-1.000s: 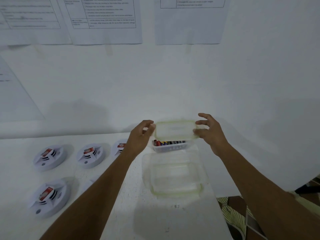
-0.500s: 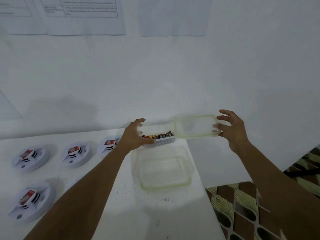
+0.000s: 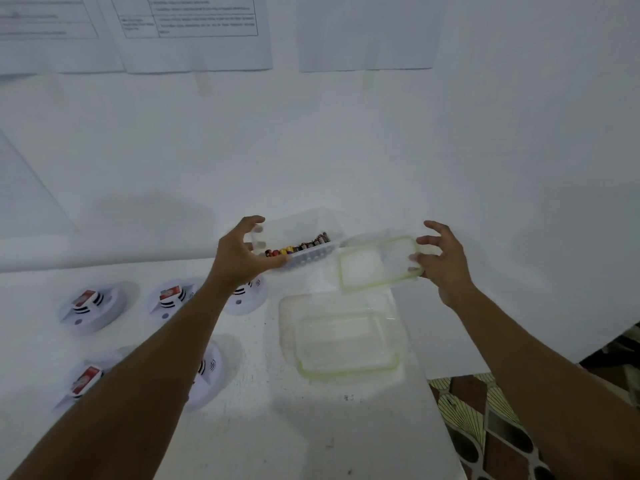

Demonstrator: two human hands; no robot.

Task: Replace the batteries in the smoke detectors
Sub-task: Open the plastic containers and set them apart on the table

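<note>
My left hand (image 3: 242, 252) grips the clear battery tub (image 3: 301, 244), lifted behind the empty container (image 3: 341, 337); my right hand (image 3: 440, 258) pinches the green-rimmed lid (image 3: 379, 263). Smoke detectors (image 3: 91, 308) lie left of that container, their red labels too blurred to read.

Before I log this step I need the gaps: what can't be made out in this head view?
- Battery type and count: too small in the clear container.
- Third smoke detector in the back row and the front right one: partly hidden by the left forearm.
- Wall sheets: text blurred, tops cut off by the upper edge.
- Right hand grip on the lid: blurred.
</note>
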